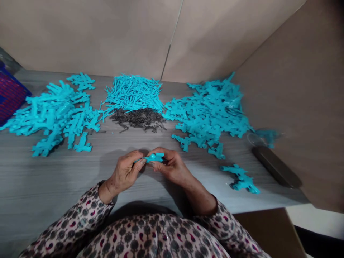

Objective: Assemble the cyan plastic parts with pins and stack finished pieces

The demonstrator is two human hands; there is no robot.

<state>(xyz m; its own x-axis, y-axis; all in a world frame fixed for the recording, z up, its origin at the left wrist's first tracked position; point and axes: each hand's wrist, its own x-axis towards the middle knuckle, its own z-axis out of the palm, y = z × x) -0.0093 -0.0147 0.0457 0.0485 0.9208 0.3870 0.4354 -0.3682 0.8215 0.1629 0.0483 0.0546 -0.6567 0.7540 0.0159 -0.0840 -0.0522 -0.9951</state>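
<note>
A small turquoise plastic piece (155,157) is held level in front of my body, between both hands. My right hand (172,165) grips it from the right, with the thumb below and the fingers behind. My left hand (126,170) pinches at its left end, thumb against forefinger; whether a thin separate part is also between those fingertips I cannot tell. Beyond my hands lie a heap of thin turquoise sticks (134,92) and, just in front of it, a heap of small dark pins (138,119).
Turquoise moulded pieces form a left pile (52,111) and a right pile (206,111). A few joined pieces (242,179) lie near the right edge, by a dark oblong case (276,166). A blue and red basket (12,93) stands far left. Panels wall the grey table (67,175).
</note>
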